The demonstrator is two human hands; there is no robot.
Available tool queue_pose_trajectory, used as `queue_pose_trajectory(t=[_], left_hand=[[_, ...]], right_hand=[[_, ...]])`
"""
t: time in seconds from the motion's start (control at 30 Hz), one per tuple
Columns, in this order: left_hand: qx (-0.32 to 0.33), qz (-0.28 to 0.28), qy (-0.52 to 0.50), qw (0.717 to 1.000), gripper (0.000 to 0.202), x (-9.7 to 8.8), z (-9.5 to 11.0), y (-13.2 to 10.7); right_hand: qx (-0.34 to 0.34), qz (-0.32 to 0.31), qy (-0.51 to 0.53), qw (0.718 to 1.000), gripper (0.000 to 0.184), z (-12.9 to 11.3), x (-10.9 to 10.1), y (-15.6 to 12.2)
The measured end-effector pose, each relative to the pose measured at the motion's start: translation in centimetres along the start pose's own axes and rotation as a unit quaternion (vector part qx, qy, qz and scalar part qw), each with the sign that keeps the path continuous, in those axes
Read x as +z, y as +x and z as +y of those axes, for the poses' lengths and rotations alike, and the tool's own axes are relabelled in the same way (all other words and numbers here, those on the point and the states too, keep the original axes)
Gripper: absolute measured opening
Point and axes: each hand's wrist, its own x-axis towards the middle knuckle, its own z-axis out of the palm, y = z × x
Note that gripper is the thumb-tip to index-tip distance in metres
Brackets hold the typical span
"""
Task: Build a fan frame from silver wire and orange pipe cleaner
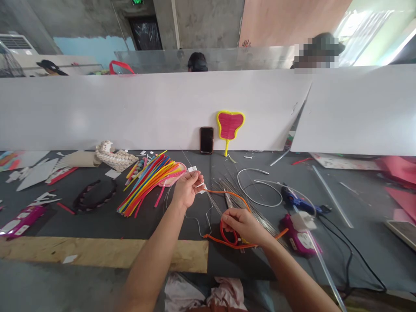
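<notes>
My left hand (188, 188) is closed in a pinch on thin metal wires, with small white pieces (192, 169) at its fingertips. Below it hangs a bent wire outline (196, 222), joined to an orange fuzzy strip (227, 243) that curves round towards my right hand (238, 223). That hand is also closed, its thumb and fingertips together at the lower end of the thin wires; what exactly lies between them is hard to make out. Under it are red-handled scissors (228, 199), partly hidden. A bundle of straight wires (260, 219) lies beside it.
Colourful fuzzy strips (146, 186) lie left, near a dark headband (95, 195). A phone (206, 140) and a red-yellow fan shape (230, 125) lean on the white partition (156, 112). Right are coiled wire (260, 204), a blue glue gun (299, 200) and a purple power strip (303, 240).
</notes>
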Motion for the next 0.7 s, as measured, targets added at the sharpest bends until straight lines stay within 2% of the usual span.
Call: queue_pose_trajectory(t=[0.07, 0.13, 0.3, 0.37, 0.47, 0.6, 0.7], left_hand=[[-0.023, -0.010, 0.005, 1.000, 0.009, -0.2, 0.2, -0.3], [-0.042, -0.018, 0.006, 0.999, 0.009, -0.7, 0.6, -0.5], [-0.027, -0.011, 0.001, 1.000, 0.008, -2.0, 1.1, -1.1], [-0.051, -0.037, 0.025, 0.998, 0.010, -2.0, 0.9, -1.5], [-0.127, -0.128, 0.091, 0.979, 0.017, -1.3, -0.5, -2.8], [-0.209, -0.243, 0.129, 0.939, 0.024, 0.0, -3.0, -4.6], [-0.222, -0.262, 0.130, 0.930, 0.026, 0.5, -4.2, -5.2]], right_hand=[[-0.014, -0.005, 0.004, 1.000, 0.032, -0.3, -0.7, -0.1], [-0.026, -0.010, 0.039, 0.999, 0.037, -1.0, -2.0, -0.2], [-0.033, -0.137, 0.102, 0.985, 0.051, -2.6, -5.0, -0.2], [-0.024, -0.101, 0.122, 0.987, 0.044, -2.8, -5.0, 0.4], [-0.008, -0.005, 0.187, 0.982, 0.037, -2.8, -3.9, 1.7], [0.004, -0.004, 0.238, 0.971, 0.036, -2.9, -2.1, 3.1], [0.003, 0.001, 0.245, 0.970, 0.027, -2.8, -1.4, 3.3]])
